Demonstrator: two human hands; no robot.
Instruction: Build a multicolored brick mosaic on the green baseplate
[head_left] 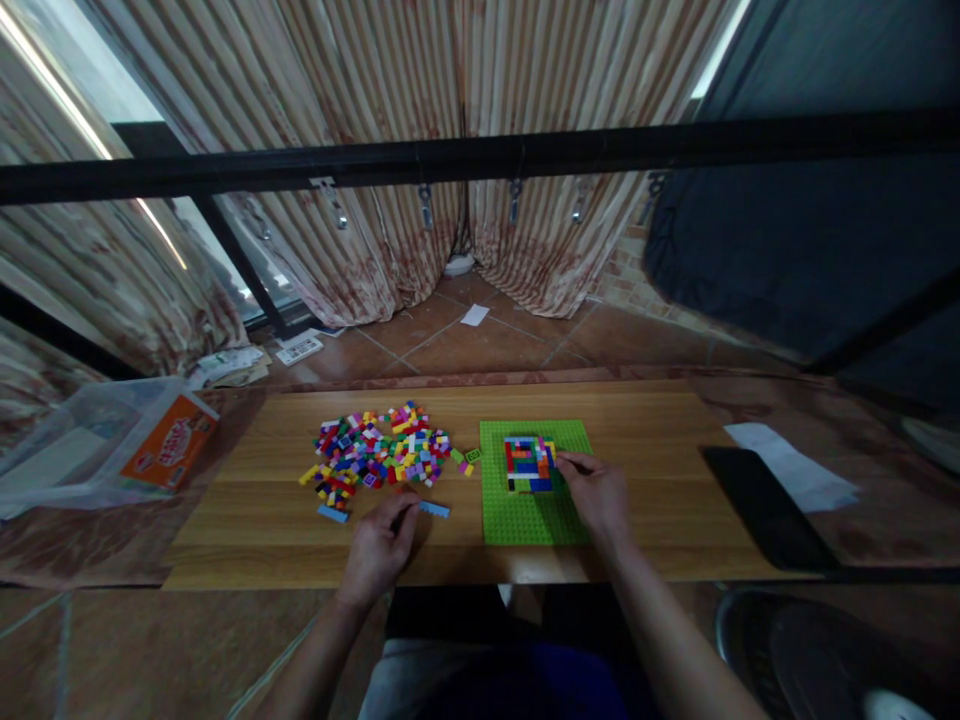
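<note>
On the table's near side, my left hand (384, 538) is closed in a pinch, its fingertips at the left end of a long light blue toy brick (435, 509). My right hand (600, 500) has thumb and finger pinched together at the right edge of a low, multicoloured brick build (531, 465). Whatever those fingers grip is too small to make out. Under the build lies a green studded baseplate (499, 525). Left of the baseplate spreads a pile of loose coloured bricks (382, 450). A second long light blue brick (332, 514) rests at the pile's near edge.
The wooden table (652, 430) carries a black flat object (765, 510) at its right end, beside a white sheet (795, 465). Off the left end stands a clear plastic bin (82, 440) with an orange label. A black bar (465, 160) crosses beyond the table, before striped curtains (375, 90).
</note>
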